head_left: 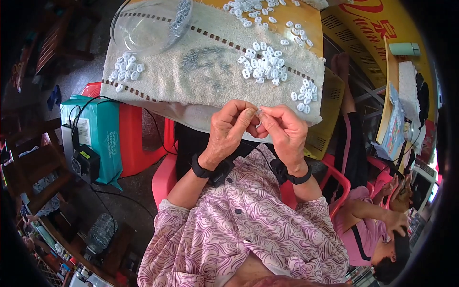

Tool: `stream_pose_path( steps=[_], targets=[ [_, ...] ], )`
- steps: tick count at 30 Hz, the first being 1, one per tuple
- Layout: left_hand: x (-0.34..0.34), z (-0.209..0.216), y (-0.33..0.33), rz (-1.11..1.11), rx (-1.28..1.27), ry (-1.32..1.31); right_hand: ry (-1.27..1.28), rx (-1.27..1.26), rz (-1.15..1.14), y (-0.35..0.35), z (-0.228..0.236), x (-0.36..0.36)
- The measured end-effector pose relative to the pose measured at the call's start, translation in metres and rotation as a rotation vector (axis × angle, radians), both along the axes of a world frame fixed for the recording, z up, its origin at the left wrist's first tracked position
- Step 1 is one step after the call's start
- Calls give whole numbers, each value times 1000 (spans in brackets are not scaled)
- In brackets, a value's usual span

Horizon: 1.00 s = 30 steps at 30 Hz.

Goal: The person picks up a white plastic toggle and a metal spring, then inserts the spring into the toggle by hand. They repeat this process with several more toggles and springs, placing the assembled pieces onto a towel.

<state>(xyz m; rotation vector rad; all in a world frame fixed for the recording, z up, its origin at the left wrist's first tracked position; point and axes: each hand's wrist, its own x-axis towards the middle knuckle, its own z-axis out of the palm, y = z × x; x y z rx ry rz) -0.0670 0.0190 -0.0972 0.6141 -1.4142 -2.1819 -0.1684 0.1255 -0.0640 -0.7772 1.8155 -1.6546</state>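
Observation:
My left hand [228,128] and my right hand [289,131] meet at the table's front edge, thumbs and forefingers pinched together. A small whitish piece [259,113] shows between the fingertips; the fingers cover most of it. Ahead of my right hand lies a pile of small white oval plastic pieces [264,64] with dark marks on their faces. A smaller group of white pieces [305,95] is just right of it, and another group [125,68] lies at the left. Thin grey metal bits [201,60] are scattered on the beige towel [158,79] between these groups.
A clear round tray [143,40] with more grey metal bits [180,19] stands at the far left. More white pieces [248,8] lie on the yellow wooden tabletop [311,12] beyond. A teal package [98,138] and cables are left of the table. Another person [358,220] sits at the right.

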Motion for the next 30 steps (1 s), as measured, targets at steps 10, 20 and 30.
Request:
stream_pose_path(
  steps=[10,20,30],
  targets=[
    [-3,-3,2,28,-163,-78,40,-8,-8,-2,-5,2],
    [-6,-5,8,98,-356,-131,417,-37,-12,-3,-14,-1],
    [4,-5,-3,-49,136,-4,-125,33,-9,-6,-2,0]
  ],
)
